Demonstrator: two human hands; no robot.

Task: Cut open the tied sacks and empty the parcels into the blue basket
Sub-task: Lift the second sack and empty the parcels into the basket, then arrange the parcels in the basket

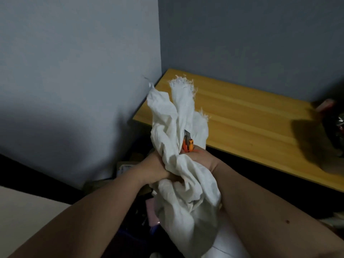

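Fingers of both hands — left (155, 169), right (202, 161) — grip the white sack (183, 175), hiding most of the orange cutter (188, 144).

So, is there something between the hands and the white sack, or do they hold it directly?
Nothing visible stands between. The left hand grips the gathered neck of the white sack directly. The right hand presses against the cloth from the other side and holds an orange utility knife, its blade up beside the folds.
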